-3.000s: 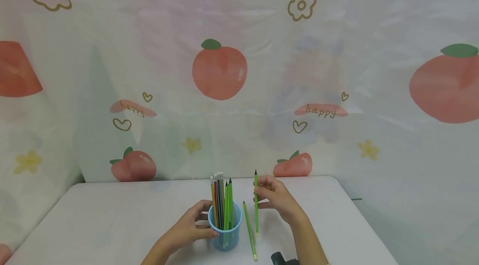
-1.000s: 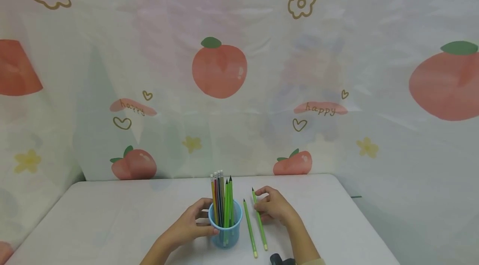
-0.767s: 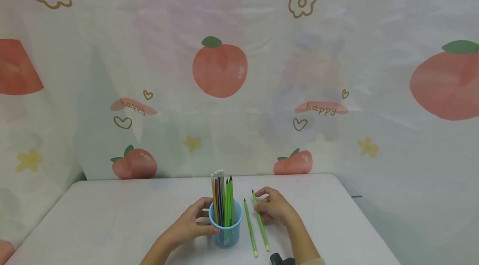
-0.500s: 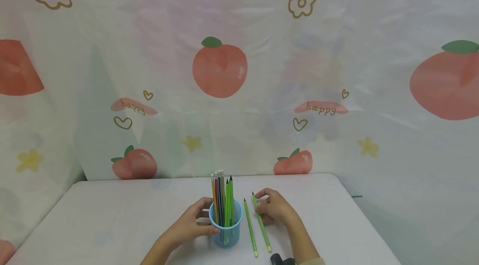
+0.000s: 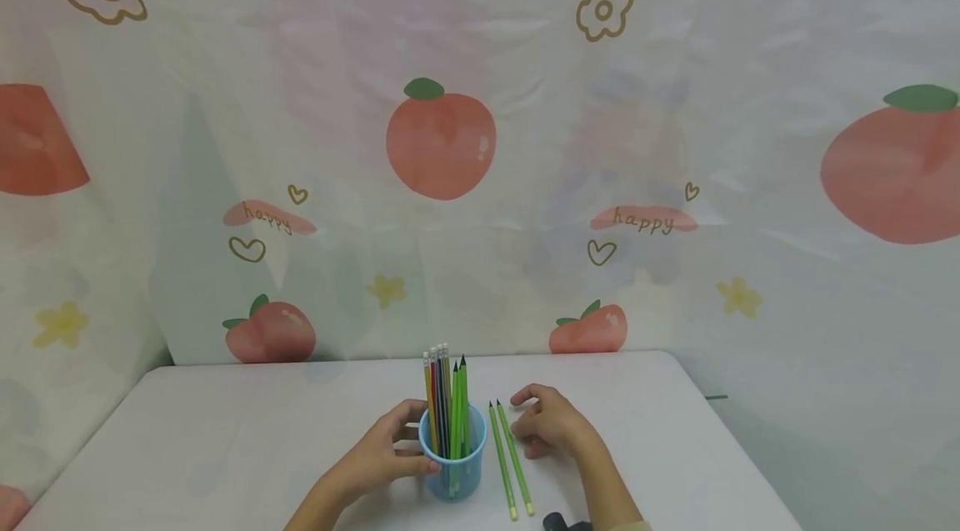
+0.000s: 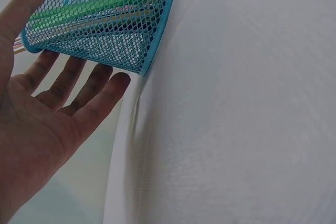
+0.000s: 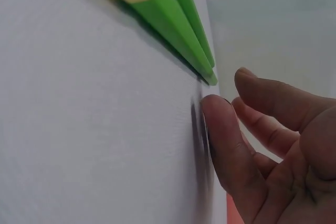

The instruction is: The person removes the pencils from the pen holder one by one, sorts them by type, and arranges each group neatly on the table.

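Observation:
A blue mesh pencil cup (image 5: 467,478) stands upright on the white table. It holds several pencils, some green (image 5: 457,414) with dark points up and others with white erasers up. My left hand (image 5: 377,452) grips the cup's left side, thumb at the front; the left wrist view shows the cup's mesh (image 6: 113,45) between thumb and fingers. Right of the cup, two green pencils (image 5: 517,464) lie side by side, tips close together at the far end. My right hand (image 5: 557,423) is just right of them, holding nothing, its fingers loosely bent and apart from the pencils.
A dark object (image 5: 555,522), partly cut off, lies at the front beside the right forearm. Behind the white table (image 5: 247,431) hangs a backdrop cloth (image 5: 480,264) printed with fruit and flowers.
My right hand lowered a green pencil to the table, slid it left beside the other one and let go of it. The left hand stays on the cup.

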The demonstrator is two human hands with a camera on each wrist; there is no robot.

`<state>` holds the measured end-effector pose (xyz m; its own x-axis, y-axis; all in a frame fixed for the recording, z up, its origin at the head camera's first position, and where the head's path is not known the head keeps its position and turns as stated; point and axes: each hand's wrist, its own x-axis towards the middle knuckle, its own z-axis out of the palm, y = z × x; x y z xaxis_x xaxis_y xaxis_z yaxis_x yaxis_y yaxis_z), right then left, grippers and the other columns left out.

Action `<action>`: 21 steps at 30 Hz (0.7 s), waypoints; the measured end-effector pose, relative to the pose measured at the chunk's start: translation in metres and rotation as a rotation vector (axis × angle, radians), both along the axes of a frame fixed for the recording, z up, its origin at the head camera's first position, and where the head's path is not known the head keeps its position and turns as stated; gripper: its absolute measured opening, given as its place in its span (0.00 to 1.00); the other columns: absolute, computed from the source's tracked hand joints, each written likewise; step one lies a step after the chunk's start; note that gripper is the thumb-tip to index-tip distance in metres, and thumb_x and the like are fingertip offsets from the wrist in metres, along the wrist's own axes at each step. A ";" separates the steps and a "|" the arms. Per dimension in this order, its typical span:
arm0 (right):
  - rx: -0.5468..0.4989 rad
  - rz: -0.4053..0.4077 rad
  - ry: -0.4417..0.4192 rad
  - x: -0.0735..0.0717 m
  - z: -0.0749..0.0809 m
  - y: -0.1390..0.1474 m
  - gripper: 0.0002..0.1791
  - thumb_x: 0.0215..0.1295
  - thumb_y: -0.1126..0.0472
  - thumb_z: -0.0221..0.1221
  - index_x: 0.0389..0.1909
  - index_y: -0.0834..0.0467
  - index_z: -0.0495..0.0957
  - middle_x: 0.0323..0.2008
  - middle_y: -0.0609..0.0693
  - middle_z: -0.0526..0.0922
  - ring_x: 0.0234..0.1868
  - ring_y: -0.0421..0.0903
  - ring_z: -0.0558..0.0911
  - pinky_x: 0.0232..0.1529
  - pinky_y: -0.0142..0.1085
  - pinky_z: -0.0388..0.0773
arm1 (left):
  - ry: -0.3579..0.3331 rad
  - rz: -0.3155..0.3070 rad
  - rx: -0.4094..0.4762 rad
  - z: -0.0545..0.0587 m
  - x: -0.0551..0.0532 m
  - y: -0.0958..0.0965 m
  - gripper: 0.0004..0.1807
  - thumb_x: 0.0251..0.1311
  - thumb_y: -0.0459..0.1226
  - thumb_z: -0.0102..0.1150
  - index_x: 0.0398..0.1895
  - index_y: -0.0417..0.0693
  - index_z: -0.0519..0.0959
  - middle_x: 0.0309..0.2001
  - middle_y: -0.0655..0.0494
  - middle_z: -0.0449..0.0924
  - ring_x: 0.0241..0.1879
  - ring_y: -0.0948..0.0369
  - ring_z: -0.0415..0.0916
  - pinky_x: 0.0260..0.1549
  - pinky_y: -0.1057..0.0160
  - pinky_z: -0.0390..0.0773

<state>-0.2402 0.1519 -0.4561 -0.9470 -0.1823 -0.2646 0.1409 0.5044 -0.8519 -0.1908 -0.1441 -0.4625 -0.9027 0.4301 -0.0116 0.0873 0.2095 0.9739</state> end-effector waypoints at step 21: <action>-0.282 0.269 0.183 0.008 0.038 -0.016 0.21 0.68 0.58 0.63 0.57 0.62 0.74 0.39 0.55 0.80 0.40 0.52 0.83 0.41 0.48 0.87 | -0.006 0.007 0.011 0.002 0.001 0.001 0.36 0.54 0.38 0.73 0.66 0.44 0.68 0.62 0.45 0.73 0.59 0.47 0.74 0.57 0.47 0.79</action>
<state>-0.2318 0.1361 -0.4180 -0.8825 -0.4703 -0.0013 -0.1301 0.2467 -0.9603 -0.1897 -0.1429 -0.4606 -0.9056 0.4239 -0.0128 0.0796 0.1996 0.9766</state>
